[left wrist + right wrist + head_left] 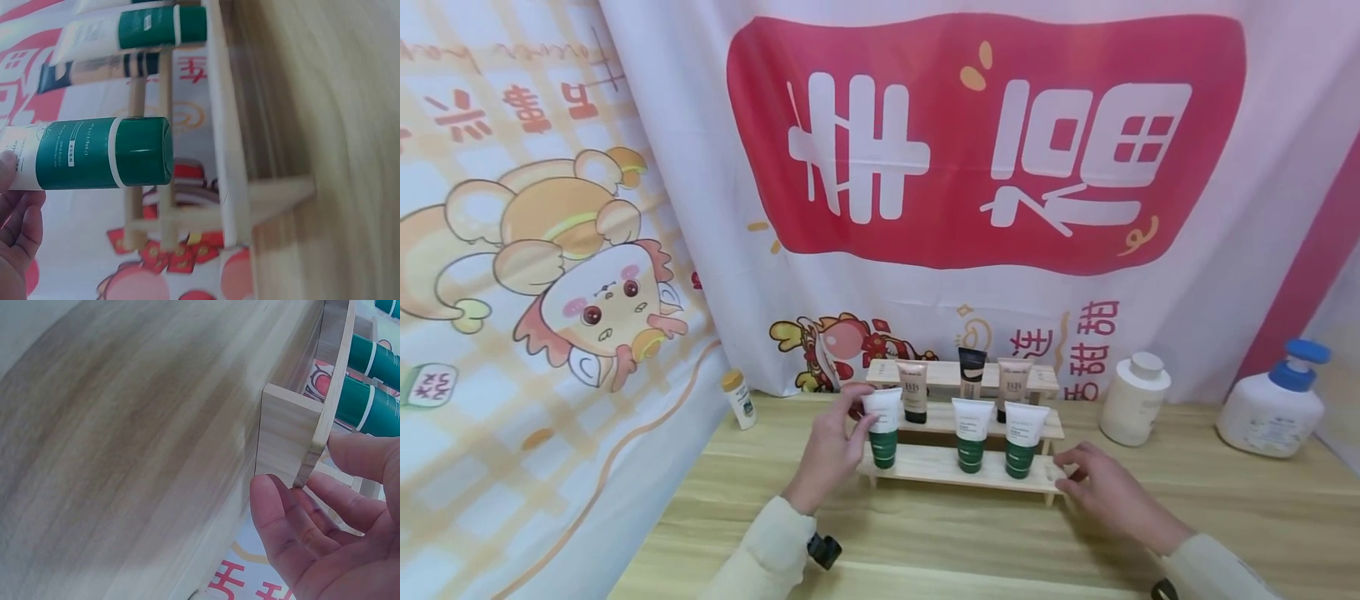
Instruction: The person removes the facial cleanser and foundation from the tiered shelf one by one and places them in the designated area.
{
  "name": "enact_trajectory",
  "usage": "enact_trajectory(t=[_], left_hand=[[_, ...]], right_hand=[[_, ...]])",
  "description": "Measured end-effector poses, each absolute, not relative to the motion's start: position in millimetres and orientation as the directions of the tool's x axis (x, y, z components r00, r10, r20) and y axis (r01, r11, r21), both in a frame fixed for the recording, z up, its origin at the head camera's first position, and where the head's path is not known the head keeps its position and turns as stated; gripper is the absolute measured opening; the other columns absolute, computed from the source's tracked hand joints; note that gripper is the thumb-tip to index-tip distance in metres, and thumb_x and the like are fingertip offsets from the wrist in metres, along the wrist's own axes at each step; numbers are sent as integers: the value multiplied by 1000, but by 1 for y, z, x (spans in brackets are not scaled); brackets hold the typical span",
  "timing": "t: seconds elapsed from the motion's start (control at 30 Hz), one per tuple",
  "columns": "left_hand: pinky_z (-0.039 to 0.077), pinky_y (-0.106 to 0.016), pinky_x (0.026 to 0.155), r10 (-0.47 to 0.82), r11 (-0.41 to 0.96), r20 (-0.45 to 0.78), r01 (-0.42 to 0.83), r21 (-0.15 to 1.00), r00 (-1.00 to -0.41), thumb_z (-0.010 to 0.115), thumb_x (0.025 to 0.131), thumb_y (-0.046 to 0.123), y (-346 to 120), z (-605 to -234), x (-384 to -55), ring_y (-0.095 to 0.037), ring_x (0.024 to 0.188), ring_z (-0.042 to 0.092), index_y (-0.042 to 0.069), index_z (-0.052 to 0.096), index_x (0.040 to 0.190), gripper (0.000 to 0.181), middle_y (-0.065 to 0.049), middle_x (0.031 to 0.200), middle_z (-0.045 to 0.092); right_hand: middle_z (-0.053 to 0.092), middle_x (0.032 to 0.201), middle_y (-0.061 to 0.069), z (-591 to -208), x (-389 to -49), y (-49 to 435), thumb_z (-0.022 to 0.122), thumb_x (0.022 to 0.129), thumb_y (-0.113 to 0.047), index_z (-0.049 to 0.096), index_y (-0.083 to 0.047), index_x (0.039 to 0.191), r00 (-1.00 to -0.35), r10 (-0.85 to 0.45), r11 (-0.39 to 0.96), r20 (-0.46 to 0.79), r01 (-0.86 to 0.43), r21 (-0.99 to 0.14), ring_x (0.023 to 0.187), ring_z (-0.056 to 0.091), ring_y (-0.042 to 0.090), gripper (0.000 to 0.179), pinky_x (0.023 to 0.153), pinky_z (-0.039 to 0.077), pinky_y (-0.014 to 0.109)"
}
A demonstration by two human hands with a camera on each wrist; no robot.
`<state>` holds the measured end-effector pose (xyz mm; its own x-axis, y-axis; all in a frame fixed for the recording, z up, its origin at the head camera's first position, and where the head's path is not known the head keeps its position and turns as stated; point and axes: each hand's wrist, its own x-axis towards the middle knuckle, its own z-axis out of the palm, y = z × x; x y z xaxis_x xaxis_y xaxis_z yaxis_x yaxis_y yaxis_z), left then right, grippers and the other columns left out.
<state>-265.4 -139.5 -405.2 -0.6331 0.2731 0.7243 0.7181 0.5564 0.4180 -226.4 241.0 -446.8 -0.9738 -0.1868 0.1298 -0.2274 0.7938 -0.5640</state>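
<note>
My left hand (837,450) pinches a white squeeze tube with a green lower part (883,429) near its top, at the left end of a tiered wooden rack (925,473). In the left wrist view, a gap shows between this tube's green cap (147,151) and the lowest shelf (228,156). My right hand (1101,492) holds the right end of that shelf, with the thumb (362,453) over the board and the fingers curled at its end and underside. Two matching green-and-white tubes (972,435) (1024,439) stand on the lowest shelf, towards the right.
Behind, the rack's middle shelf bears two beige BB tubes (913,392) (1013,387) and a black-topped tube (972,373). A small yellow-capped bottle (740,400) stands left on the table. To the right are a white bottle (1135,400) and a blue-topped pump bottle (1273,408). Printed cloth (700,167) hangs behind.
</note>
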Motion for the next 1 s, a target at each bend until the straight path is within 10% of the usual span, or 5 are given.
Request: enact_trajectory(t=[0.33,0.63,1.0], left_hand=[[50,-28,65,171,677,633,556,481,-755,64,88,3,-169,-400,-272,-13,81,54,15,51,124,39,-2,99,59],[51,-36,73,97,713,296,274,646,-950,59,93,5,-188,-406,-310,-21,87,54,15,48,127,37,-6,98,57],[47,-31,60,88,808,57,105,580,-994,62,91,8,-190,-431,-355,-20,77,55,10,50,124,34,-8,93,59]], right_hand=[[58,98,7,-450,-228,245,75,77,-9,66,2,106,-977,-180,799,116,-215,-562,78,59,16,32,67,53,34],[58,95,8,-451,-227,241,74,79,-7,65,3,106,-966,-201,799,160,-256,-544,77,59,16,31,65,52,33],[57,94,7,-448,-227,239,74,78,-7,65,3,107,-974,-185,809,131,-226,-542,77,58,15,32,66,52,33]])
